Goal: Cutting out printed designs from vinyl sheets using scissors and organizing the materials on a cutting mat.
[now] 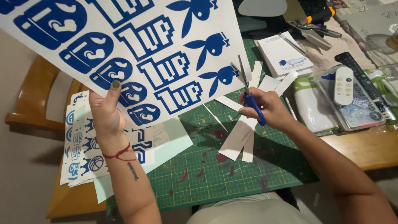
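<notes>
Near left, stacked sticker sheets (81, 145) on green cutting mat (215, 174); left hand (107, 110) pinching large blue-printed sheet (137, 49), right hand (265, 108) clenched around blue-handled scissors (248, 91) at its right edge, above white strips (240, 137); farther right, notepad (286, 56), white remote (343, 85).

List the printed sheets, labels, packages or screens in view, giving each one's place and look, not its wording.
Large white sticker sheet: raised in the left hand, rows of blue shapes; right hand cuts its edge with blue-handled scissors.
Smaller white sticker sheets: stacked at left, blue and pale-blue emblems.
White notepad: upper right, small blue picture.
Clear plastic package: right, blue print, white remote on top.
</notes>
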